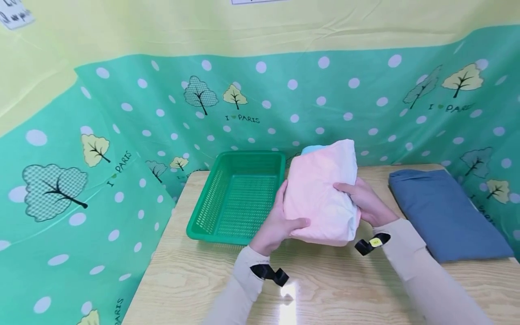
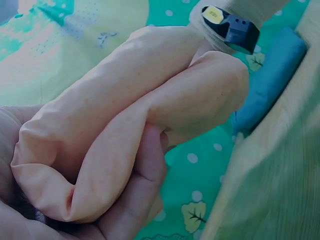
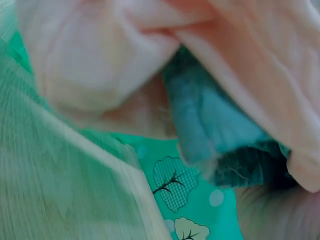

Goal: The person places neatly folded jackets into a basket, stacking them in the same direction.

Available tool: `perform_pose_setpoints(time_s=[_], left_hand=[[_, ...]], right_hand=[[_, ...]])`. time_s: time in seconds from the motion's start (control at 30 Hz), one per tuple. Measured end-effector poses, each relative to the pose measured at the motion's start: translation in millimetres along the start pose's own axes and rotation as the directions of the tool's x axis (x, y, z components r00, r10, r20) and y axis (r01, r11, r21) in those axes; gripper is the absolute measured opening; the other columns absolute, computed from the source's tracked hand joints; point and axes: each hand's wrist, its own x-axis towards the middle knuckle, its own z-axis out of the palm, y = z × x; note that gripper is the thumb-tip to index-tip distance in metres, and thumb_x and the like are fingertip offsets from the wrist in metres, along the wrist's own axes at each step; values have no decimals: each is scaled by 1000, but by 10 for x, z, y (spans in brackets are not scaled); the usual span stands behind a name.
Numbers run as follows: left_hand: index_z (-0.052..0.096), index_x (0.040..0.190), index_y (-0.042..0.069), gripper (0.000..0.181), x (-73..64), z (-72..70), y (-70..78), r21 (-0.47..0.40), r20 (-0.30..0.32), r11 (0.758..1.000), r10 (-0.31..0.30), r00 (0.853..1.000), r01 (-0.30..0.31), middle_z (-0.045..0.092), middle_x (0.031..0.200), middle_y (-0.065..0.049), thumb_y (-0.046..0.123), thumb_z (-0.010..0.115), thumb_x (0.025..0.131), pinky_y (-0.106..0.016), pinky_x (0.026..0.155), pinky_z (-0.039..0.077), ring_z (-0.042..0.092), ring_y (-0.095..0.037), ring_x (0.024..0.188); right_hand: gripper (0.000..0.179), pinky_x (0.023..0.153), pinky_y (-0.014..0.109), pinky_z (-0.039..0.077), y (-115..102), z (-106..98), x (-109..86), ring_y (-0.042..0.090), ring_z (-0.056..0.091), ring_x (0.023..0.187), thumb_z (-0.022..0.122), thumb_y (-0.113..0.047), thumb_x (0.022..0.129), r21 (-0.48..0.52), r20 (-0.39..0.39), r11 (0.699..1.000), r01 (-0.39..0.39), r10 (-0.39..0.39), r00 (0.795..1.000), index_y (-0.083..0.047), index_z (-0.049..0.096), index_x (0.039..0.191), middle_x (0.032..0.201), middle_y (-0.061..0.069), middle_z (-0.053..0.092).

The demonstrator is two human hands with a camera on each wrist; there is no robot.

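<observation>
A folded pale pink cloth is held above the table between both hands. My left hand grips its left side, thumb on top; the left wrist view shows fingers curled around a thick fold. At the opposite side, my right hand holds the edge with its thumb over the top. A light blue portion peeks out at the far end, and a blue-green portion shows between the pink folds in the right wrist view. Most of the right fingers are hidden behind the bundle.
A green plastic basket with perforated walls stands left of the bundle. On the right side of the wooden table lies a folded dark blue cloth. A green dotted curtain hangs behind and around the table.
</observation>
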Motion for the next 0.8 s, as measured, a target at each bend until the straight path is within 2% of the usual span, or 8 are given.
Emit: perform_pose_setpoints(time_s=[0.13,0.4,0.53,0.63,0.73,0.8], left_hand=[[6,164,37,120,-22,-95,66,39,24,999,29,999,-30,10,170,3,-8,79,80,-24,94,52,37,-28,143],[16,163,38,108,-59,-271,212,124,71,991,49,996,-58,13,169,7,-2,78,85,-25,101,50,32,-25,148],[20,163,37,101,-89,-379,290,142,86,989,30,996,-42,20,167,5,1,76,88,-26,99,52,41,-25,143],[23,162,35,95,-135,-476,332,127,101,992,6,995,-19,27,163,-3,0,74,90,-28,96,55,49,-27,135],[28,161,33,91,-191,-587,356,119,101,993,-10,995,-2,31,160,-7,-2,72,90,-28,95,56,52,-27,131],[32,159,34,88,-230,-667,370,131,85,991,-18,996,6,31,160,-6,-2,73,89,-27,95,55,52,-27,131]], right_hand=[[57,90,28,58,-4,85,78,10,66,109,55,-25,106,-28,10,1000,-5,5,1000,-12,25,154,126,2,56],[57,90,31,58,-22,244,247,12,66,110,51,-21,107,-35,10,999,-31,31,999,-14,24,157,131,5,53],[56,89,32,59,-53,355,314,14,66,108,51,-18,107,-28,19,999,-28,28,999,-12,26,156,131,8,53],[54,88,33,58,-77,461,358,16,66,108,49,-16,107,-29,42,999,-14,15,999,-10,26,156,134,11,52],[53,90,33,57,-97,579,401,18,64,112,47,-14,108,-45,77,999,-8,11,997,-10,26,156,138,14,50],[53,91,35,57,-112,657,430,21,63,114,46,-14,108,-57,100,998,-9,15,995,-11,26,156,141,16,49]])
